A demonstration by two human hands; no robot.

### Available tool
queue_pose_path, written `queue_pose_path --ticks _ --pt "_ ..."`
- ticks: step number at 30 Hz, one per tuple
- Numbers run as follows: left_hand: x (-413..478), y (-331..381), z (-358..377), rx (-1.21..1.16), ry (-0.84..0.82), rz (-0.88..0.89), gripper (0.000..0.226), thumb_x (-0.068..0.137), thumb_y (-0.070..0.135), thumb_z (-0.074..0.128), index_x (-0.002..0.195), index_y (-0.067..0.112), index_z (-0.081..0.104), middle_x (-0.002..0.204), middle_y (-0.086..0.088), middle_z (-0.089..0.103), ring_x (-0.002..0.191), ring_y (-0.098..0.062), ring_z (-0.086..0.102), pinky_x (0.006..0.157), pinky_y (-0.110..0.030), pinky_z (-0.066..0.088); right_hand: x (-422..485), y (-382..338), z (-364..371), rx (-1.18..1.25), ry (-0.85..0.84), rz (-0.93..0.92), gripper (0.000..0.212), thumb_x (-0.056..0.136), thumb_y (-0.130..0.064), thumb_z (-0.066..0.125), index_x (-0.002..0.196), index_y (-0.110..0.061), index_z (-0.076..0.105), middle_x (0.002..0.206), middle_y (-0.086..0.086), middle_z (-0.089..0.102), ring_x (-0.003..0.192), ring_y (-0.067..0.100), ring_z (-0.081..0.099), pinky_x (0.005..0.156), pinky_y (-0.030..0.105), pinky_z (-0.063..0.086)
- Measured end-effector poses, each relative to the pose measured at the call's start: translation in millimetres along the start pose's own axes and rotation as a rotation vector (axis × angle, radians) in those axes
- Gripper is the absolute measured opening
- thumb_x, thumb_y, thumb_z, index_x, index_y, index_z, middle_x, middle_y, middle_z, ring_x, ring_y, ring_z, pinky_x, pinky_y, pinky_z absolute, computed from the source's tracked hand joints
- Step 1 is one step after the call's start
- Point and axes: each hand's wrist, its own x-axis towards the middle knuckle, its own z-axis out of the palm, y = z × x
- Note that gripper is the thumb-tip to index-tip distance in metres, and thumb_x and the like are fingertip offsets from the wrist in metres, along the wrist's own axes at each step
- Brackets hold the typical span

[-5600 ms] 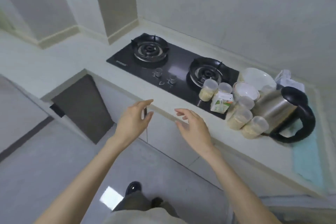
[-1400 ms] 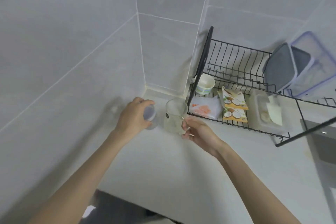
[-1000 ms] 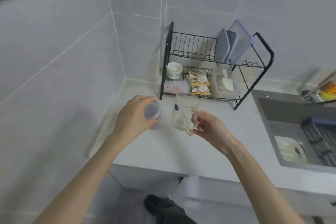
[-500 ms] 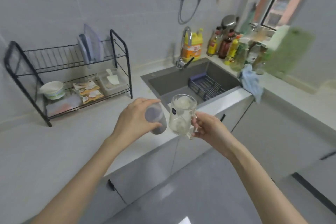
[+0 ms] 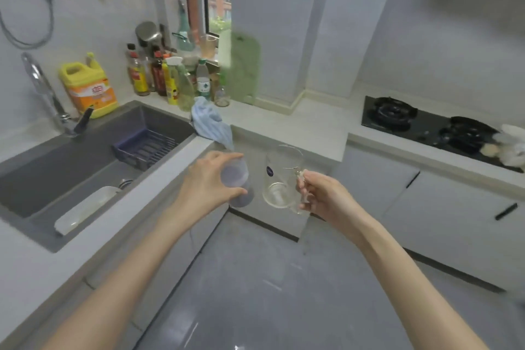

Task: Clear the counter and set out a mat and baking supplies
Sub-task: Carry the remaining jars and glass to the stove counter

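The pale counter (image 5: 301,125) runs round the corner of the room, with a grey sink (image 5: 65,162) set into it on the left and a black gas hob (image 5: 409,125) on the right; a blue cloth (image 5: 210,123) hangs over its edge by the sink. Both hands are out in front of that corner, above the floor. The left hand (image 5: 208,183) has its fingers and thumb curled round a small purplish translucent cup (image 5: 239,182); the right hand (image 5: 322,197) pinches the handle of a clear glass mug (image 5: 279,176), which tilts slightly; cup and mug sit just beside each other, not touching.
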Motion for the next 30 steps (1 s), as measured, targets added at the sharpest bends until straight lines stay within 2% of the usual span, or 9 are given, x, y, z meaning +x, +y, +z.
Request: queue_pose_path --ticks 3,6,11,13,23,27,30 --pt "43 51 43 -0.050 -0.075 0.104 0.069 0.065 0.037 0.083 0.128 0.035 0.055 0.124 0.007 0.056 0.114 -0.012 0.053 0.090 -0.024 0.039 -14 -3 -66 0.014 0.114 0.005 0.026 0.089 -0.037 0.051 0.068 -0.023 0.059 0.068 -0.007 0.048 0.061 0.013 0.028 0.067 0.027 0.046" --pt "84 99 85 -0.067 -0.159 0.220 0.069 0.065 0.037 0.083 0.128 0.035 0.055 0.123 0.007 0.056 0.113 -0.012 0.053 0.093 -0.026 0.039 -28 -5 -123 0.072 0.249 -0.016 0.031 0.099 -0.029 0.045 0.071 -0.018 0.056 0.067 -0.006 0.046 0.055 0.011 0.027 0.067 0.028 0.043" --pt "147 163 151 -0.089 -0.286 0.380 0.069 0.064 0.040 0.083 0.127 0.037 0.055 0.120 0.009 0.057 0.110 -0.011 0.054 0.088 -0.020 0.038 -41 -7 -198 0.135 0.450 -0.028 0.029 0.099 -0.027 0.044 0.073 -0.017 0.053 0.067 -0.007 0.047 0.050 0.009 0.028 0.066 0.026 0.043" --pt "173 187 182 -0.092 -0.327 0.452 0.069 0.063 0.043 0.082 0.127 0.039 0.054 0.119 0.009 0.057 0.109 -0.012 0.055 0.088 -0.023 0.041 -41 -6 -229 0.158 0.523 -0.032 0.029 0.099 -0.028 0.044 0.074 -0.017 0.053 0.067 -0.007 0.047 0.051 0.009 0.027 0.066 0.025 0.044" --pt "305 303 312 -0.184 -0.474 0.660 0.068 0.063 0.043 0.081 0.126 0.039 0.055 0.127 0.010 0.057 0.116 -0.011 0.052 0.097 -0.031 0.043 -14 -18 -383 0.188 0.760 -0.049 0.029 0.100 -0.026 0.041 0.075 -0.015 0.053 0.069 -0.005 0.046 0.050 0.008 0.029 0.064 0.023 0.047" --pt "352 356 353 -0.180 -0.516 0.757 0.069 0.062 0.044 0.081 0.126 0.038 0.054 0.128 0.013 0.055 0.116 -0.012 0.052 0.095 -0.032 0.044 -5 -31 -438 0.259 0.862 -0.077 0.029 0.100 -0.024 0.042 0.075 -0.014 0.053 0.067 -0.005 0.046 0.049 0.008 0.028 0.060 0.022 0.047" --pt "380 395 385 -0.184 -0.535 0.800 0.069 0.062 0.044 0.080 0.126 0.041 0.054 0.129 0.014 0.054 0.116 -0.010 0.051 0.089 -0.027 0.041 -4 -36 -481 0.349 0.936 -0.110 0.027 0.100 -0.024 0.043 0.077 -0.015 0.054 0.067 -0.005 0.047 0.047 0.006 0.029 0.059 0.021 0.049"
